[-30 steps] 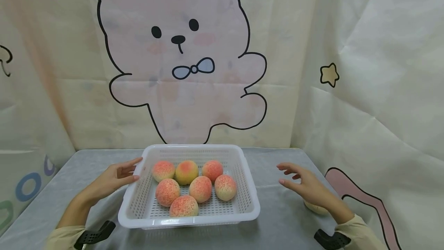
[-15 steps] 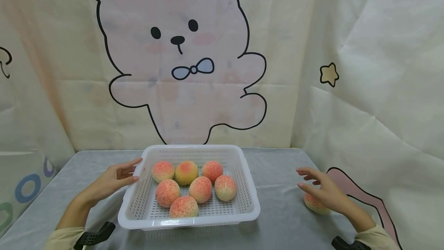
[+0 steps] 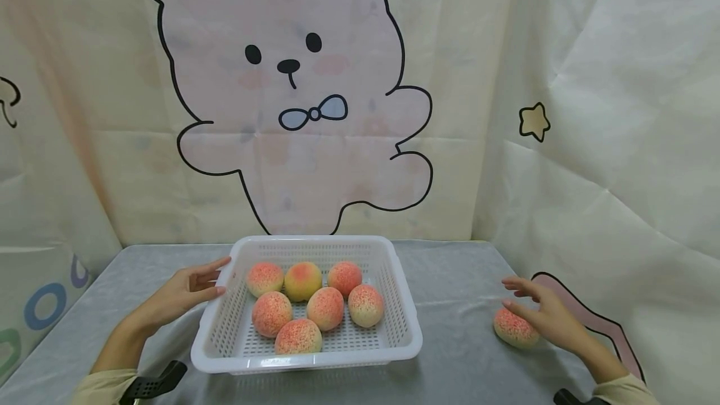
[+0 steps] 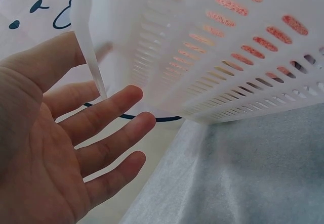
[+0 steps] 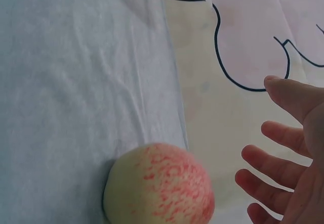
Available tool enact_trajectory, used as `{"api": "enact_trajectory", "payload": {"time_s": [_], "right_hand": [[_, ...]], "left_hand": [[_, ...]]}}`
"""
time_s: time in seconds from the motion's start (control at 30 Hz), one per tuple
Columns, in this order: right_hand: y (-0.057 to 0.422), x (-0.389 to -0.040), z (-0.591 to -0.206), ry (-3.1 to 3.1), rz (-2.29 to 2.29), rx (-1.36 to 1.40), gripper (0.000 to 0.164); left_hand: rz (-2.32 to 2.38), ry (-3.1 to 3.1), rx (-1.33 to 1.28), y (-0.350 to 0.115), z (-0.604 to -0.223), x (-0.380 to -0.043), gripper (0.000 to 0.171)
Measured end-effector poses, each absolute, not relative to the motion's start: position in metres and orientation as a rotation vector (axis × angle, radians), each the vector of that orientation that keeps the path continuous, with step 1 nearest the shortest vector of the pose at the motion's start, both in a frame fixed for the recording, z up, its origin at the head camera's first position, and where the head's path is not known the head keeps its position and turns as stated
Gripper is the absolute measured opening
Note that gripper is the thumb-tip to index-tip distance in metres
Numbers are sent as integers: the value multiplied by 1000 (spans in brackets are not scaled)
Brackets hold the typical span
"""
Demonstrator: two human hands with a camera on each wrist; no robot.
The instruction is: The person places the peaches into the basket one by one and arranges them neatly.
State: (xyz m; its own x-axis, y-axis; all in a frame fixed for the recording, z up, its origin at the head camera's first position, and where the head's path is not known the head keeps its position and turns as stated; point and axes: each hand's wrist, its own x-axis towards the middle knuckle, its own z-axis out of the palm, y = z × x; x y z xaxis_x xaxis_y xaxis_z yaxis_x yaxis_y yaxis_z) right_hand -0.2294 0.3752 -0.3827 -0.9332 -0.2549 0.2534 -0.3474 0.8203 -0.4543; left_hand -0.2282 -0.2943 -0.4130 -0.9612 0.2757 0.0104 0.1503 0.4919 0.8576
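A white perforated plastic basket (image 3: 388, 353) holds several red-and-yellow peaches (image 3: 324, 308). At its left side, my left hand (image 3: 182, 289) touches the rim with thumb and index finger; the other fingers extend loosely beneath the rim in the left wrist view. Farther right, a single peach (image 3: 514, 329) lies on the grey cloth. My right hand (image 3: 554, 317) hovers just above and to the right of it, fingers apart and relaxed, holding nothing. In the right wrist view this peach (image 5: 159, 188) is fully apart from the fingertips (image 5: 245, 178).
A grey cloth (image 3: 450, 342) covers the table. Behind it hangs a pale backdrop (image 3: 450, 205) with a cartoon bear, and a white side curtain (image 3: 619, 142) rises at the right. Grey cloth separates the basket from the single peach.
My right hand has moved right and slightly down, from left of the single peach to beyond it, uncovering that peach. The left hand and basket stay in place.
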Motion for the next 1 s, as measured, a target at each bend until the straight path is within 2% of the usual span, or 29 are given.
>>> {"api": "enact_trajectory", "payload": {"time_s": [0.47,0.7,1.0], "right_hand": [[405,-234,-403,-2940,852,529,50],[411,-235,-407,-3035,978,599,58],[415,-238,-412,-3045,1014,658,60]], "left_hand": [[1482,2597,389,-295,-414,-230,73],[1478,2603,380,-296,-415,-229,74],[1476,2608,367,-295,-415,-229,74]]}}
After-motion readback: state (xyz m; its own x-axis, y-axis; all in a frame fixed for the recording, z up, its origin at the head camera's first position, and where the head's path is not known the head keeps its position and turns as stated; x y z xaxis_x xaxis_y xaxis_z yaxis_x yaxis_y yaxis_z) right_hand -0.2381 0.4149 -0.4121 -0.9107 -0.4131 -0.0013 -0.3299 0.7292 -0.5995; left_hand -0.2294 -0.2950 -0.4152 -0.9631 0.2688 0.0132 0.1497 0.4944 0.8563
